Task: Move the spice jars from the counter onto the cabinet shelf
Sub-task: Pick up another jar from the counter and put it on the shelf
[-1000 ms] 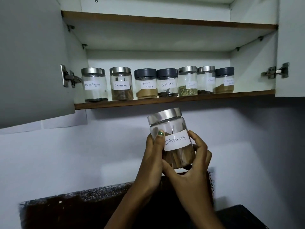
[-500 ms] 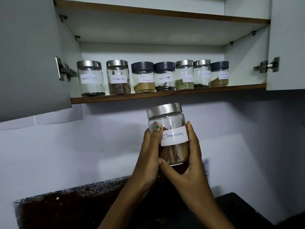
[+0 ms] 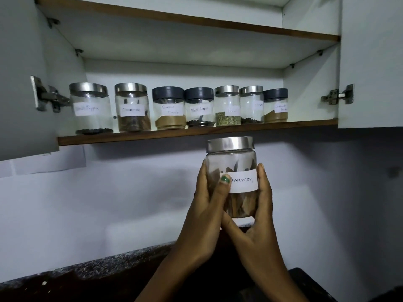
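Observation:
A glass cinnamon jar (image 3: 234,168) with a steel lid and a white handwritten label is upright just below the cabinet shelf (image 3: 196,132), slightly right of centre. My left hand (image 3: 207,205) grips its left side, thumb across the label. My right hand (image 3: 257,214) grips its right side and cups the base. Several labelled spice jars (image 3: 170,109) stand in a row on the shelf, from black pepper on the left to a dark-lidded jar on the right.
Both cabinet doors hang open, the left door (image 3: 19,83) and the right door (image 3: 373,62), with hinges showing. An upper shelf (image 3: 196,20) sits above the jars. A dark speckled counter (image 3: 76,277) runs along the bottom, against a pale wall.
The jar has risen closer to the shelf edge and now stands straight. My left thumb has slid over the start of the label.

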Tool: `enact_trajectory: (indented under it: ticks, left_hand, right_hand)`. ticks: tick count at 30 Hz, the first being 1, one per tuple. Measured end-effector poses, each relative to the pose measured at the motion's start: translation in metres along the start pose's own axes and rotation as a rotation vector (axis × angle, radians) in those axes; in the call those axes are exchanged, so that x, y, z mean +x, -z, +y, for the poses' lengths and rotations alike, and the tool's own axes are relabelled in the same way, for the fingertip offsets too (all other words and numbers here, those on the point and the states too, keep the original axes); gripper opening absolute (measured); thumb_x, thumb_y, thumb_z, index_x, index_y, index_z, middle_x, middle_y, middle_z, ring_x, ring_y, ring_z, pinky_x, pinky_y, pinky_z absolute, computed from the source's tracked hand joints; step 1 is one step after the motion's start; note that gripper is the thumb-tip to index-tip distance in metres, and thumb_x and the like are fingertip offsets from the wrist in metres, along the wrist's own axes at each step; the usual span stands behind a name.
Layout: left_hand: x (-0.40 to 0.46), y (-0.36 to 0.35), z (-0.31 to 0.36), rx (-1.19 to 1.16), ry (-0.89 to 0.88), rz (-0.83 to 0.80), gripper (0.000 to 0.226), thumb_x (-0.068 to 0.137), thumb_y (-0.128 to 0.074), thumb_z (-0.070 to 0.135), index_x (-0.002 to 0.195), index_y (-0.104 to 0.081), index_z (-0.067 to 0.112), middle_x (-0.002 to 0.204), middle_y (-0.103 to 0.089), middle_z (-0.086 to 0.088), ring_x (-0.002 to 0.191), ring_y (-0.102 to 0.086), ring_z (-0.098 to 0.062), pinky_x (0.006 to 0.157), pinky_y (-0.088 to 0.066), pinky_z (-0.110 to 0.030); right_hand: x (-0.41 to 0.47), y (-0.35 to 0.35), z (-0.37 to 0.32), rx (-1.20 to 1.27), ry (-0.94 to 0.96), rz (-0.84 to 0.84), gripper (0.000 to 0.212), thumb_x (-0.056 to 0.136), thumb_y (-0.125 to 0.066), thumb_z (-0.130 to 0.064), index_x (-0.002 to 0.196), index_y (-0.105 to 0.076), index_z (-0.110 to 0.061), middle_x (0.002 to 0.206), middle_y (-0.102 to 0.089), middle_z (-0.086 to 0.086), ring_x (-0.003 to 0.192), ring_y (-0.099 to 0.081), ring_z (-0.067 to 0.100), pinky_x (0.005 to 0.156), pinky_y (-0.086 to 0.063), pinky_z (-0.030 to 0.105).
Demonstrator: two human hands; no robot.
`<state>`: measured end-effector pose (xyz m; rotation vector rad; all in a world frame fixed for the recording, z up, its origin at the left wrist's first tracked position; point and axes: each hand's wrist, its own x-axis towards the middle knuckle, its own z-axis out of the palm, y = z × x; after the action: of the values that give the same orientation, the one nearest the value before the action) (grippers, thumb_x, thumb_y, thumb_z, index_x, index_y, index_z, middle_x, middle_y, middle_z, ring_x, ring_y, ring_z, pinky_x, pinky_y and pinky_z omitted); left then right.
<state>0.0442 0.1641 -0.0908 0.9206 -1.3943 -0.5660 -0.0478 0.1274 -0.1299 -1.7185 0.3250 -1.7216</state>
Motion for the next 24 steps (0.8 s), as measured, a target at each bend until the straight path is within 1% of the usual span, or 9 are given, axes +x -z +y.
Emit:
enact_trajectory:
  ticks: [3, 6, 8, 10, 12, 16, 19, 21, 24]
  left_hand:
    - [0.023, -0.03, -0.012, 0.14, -0.029, 0.012, 0.075, 0.072, -0.041, 0.079, 0.139, -0.01, 0.062, 0.138, -0.033, 0.042, 0.124, -0.035, 0.02, 0.098, -0.032, -0.012]
    - [0.056, -0.07, -0.02, 0.328, -0.104, -0.009, 0.067, 0.075, -0.037, 0.081, 0.129, 0.001, 0.072, 0.128, -0.013, 0.06, 0.116, -0.014, 0.038, 0.103, -0.022, -0.012]
    - [0.081, -0.096, -0.026, 0.432, -0.177, -0.03, 0.074, 0.079, -0.038, 0.074, 0.138, 0.005, 0.063, 0.142, -0.005, 0.05, 0.127, -0.007, 0.031, 0.109, -0.016, -0.013]
    - [0.11, -0.124, -0.032, 0.534, -0.255, -0.038, 0.081, 0.082, -0.038, 0.07, 0.145, 0.01, 0.05, 0.152, 0.001, 0.036, 0.135, -0.002, 0.021, 0.109, -0.012, -0.012]
    - [0.143, -0.149, -0.033, 0.606, -0.301, -0.058, 0.082, 0.087, -0.038, 0.064, 0.148, 0.011, 0.041, 0.157, 0.003, 0.025, 0.139, -0.002, 0.011, 0.111, -0.011, -0.017]
    - [0.208, -0.189, -0.036, 0.803, -0.359, -0.088, 0.079, 0.094, -0.037, 0.057, 0.15, 0.01, 0.029, 0.16, 0.008, 0.011, 0.147, 0.0, -0.008, 0.118, -0.006, -0.038]
    - [0.246, -0.204, -0.049, 0.973, -0.367, -0.102, 0.078, 0.095, -0.035, 0.057, 0.151, 0.008, 0.025, 0.16, 0.01, 0.007, 0.147, 0.006, -0.01, 0.118, 0.005, -0.043]
    - [0.264, -0.21, -0.062, 1.065, -0.366, -0.109, 0.08, 0.094, -0.034, 0.059, 0.151, 0.008, 0.024, 0.16, 0.011, 0.006, 0.147, 0.008, -0.011, 0.115, 0.011, -0.044]
    - [0.284, -0.211, -0.082, 1.212, -0.408, -0.091, 0.083, 0.092, -0.032, 0.062, 0.151, 0.01, 0.021, 0.16, 0.012, 0.004, 0.147, 0.011, -0.013, 0.111, 0.019, -0.039]
  right_hand:
    - [0.035, 0.032, 0.018, -0.061, 0.031, 0.046, 0.095, 0.068, -0.072, -0.047, 0.141, -0.012, -0.052, 0.13, -0.026, -0.049, 0.126, -0.034, -0.016, 0.096, -0.041, 0.01]
    - [0.083, 0.075, 0.038, -0.114, 0.074, 0.086, 0.097, 0.067, -0.073, -0.046, 0.14, -0.01, -0.054, 0.133, -0.025, -0.046, 0.131, -0.034, -0.006, 0.109, -0.037, 0.032]
    - [0.118, 0.104, 0.05, -0.156, 0.114, 0.104, 0.098, 0.07, -0.074, -0.047, 0.141, -0.007, -0.053, 0.133, -0.024, -0.044, 0.134, -0.031, -0.002, 0.113, -0.031, 0.045]
    - [0.154, 0.133, 0.061, -0.235, 0.172, 0.118, 0.095, 0.072, -0.069, -0.049, 0.141, -0.004, -0.05, 0.133, -0.018, -0.047, 0.135, -0.026, -0.004, 0.115, -0.024, 0.051]
    - [0.189, 0.157, 0.073, -0.283, 0.219, 0.139, 0.093, 0.074, -0.065, -0.046, 0.142, -0.001, -0.046, 0.14, -0.014, -0.041, 0.137, -0.021, -0.003, 0.115, -0.021, 0.054]
    - [0.251, 0.2, 0.099, -0.355, 0.266, 0.21, 0.095, 0.077, -0.06, -0.041, 0.149, 0.0, -0.024, 0.158, -0.013, 0.001, 0.144, -0.017, 0.017, 0.112, -0.021, 0.059]
    - [0.286, 0.221, 0.119, -0.427, 0.276, 0.234, 0.095, 0.08, -0.059, -0.041, 0.149, -0.001, -0.014, 0.157, -0.013, 0.008, 0.143, -0.017, 0.016, 0.112, -0.022, 0.059]
    - [0.304, 0.232, 0.135, -0.449, 0.247, 0.232, 0.093, 0.085, -0.065, -0.035, 0.149, 0.0, -0.014, 0.157, -0.014, 0.009, 0.141, -0.017, 0.014, 0.113, -0.02, 0.059]
    - [0.323, 0.241, 0.155, -0.48, 0.218, 0.202, 0.094, 0.084, -0.066, -0.032, 0.15, 0.001, -0.017, 0.156, -0.018, 0.008, 0.143, -0.02, 0.022, 0.113, -0.019, 0.058]
